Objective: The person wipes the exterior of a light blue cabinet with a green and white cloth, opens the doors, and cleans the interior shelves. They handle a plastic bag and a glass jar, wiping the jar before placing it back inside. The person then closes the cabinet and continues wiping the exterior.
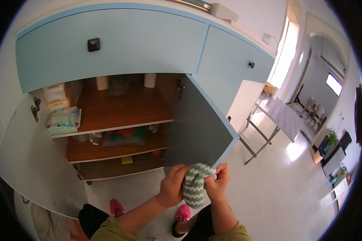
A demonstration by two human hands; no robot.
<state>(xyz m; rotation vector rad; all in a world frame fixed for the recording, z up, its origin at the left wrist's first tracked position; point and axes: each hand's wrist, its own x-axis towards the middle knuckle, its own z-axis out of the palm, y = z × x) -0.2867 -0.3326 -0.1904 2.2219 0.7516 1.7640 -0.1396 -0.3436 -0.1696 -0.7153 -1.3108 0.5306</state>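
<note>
Both of my hands hold a green-and-white striped knitted piece (194,186), bunched into a soft bundle, in front of the cabinet. My left hand (173,186) wraps its left side, with the fingers partly hidden behind it. At its upper right, my right hand (217,183) pinches the knit between thumb and fingers. Just beyond the bundle is the lower corner of an open dark-faced cabinet door (202,126). A second cabinet door (39,156) stands open at the left. What the piece is exactly, I cannot tell.
The upper shelf (123,108) carries a soft patterned packet (65,120), boxes (55,96) and a glass jar (118,86). Plastic-bagged things (125,136) lie on the middle shelf, and a yellow item (127,160) lower down. A folding table (280,116) stands to the right.
</note>
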